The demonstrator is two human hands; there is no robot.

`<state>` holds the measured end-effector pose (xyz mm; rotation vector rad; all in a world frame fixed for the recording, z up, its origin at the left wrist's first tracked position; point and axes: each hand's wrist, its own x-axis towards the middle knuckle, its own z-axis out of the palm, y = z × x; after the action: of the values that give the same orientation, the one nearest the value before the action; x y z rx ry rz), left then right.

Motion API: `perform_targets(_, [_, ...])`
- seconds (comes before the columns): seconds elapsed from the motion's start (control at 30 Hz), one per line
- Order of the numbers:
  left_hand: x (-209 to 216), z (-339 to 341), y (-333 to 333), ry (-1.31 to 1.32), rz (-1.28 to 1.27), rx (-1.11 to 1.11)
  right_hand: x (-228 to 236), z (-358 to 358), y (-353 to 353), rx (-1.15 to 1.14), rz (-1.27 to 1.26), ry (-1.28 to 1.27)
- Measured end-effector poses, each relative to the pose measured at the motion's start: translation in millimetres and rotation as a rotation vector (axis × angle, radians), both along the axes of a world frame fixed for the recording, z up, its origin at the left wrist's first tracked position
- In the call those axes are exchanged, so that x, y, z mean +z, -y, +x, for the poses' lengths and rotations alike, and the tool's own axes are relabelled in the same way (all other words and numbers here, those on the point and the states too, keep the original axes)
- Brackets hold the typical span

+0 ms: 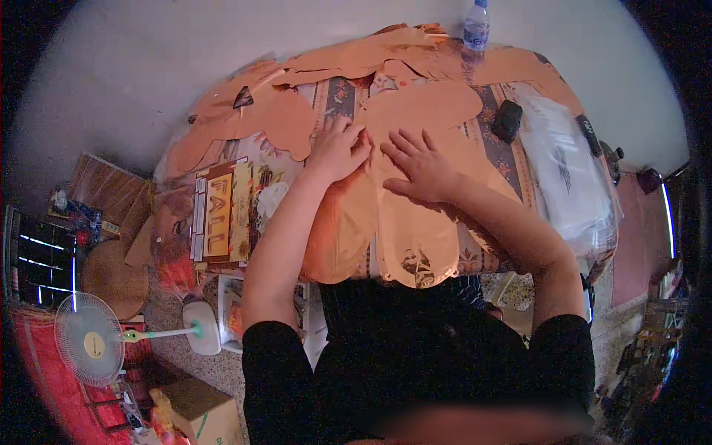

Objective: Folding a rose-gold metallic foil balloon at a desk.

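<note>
Along the far edge of our bench [340, 95], draped in floral cloth, sprawl smooth orange sheets [274, 119]. From mid-bench to the near edge lies our coppery foil shape [408, 222], ending in rounded lobes. A wrinkled, see-through plastic packet [560, 174] with whitish contents sits by the right edge. Our right grip [423, 167] rests on the foil, released, fingers spread; our left grip [341, 152] bends against it, whether pinching we cannot tell. A clear blue-capped bottle [476, 33] stands at the far edge.
</note>
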<state>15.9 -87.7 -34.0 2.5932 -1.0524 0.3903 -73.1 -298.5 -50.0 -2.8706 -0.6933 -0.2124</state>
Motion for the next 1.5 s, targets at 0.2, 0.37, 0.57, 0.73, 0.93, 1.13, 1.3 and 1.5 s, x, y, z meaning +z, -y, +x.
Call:
perform_targets(0.2, [16, -33, -4, -0.105, -0.055, -0.069, -2, 0, 1, 0.002, 0.014, 0.0])
perform_targets(0.37, [19, -70, -12, -0.177, -0.016, -0.194, -6, 1, 3, 0.012, 0.024, 0.023])
perform_targets(0.57, [16, -74, -15, -0.226, -0.016, -0.189, -6, 1, 3, 0.008, 0.033, 0.045])
perform_targets(0.73, [17, -75, -16, -0.259, -0.03, -0.186, -2, -1, -2, -0.011, 0.012, 0.039])
perform_targets(0.93, [24, -74, -14, -0.213, -0.044, -0.21, -8, -2, -2, -0.014, 0.014, 0.019])
perform_targets(1.13, [32, -48, -3, -0.399, -0.017, -0.125, -4, -3, -3, -0.02, -0.01, 0.003])
perform_targets(1.3, [3, -6, 13, -0.185, -0.128, -0.163, 0, -2, -4, -0.012, -0.021, 0.016])
perform_targets(1.5, [-5, 0, 20, 0.05, -0.146, -0.164, -1, -1, -3, -0.012, -0.003, 0.01])
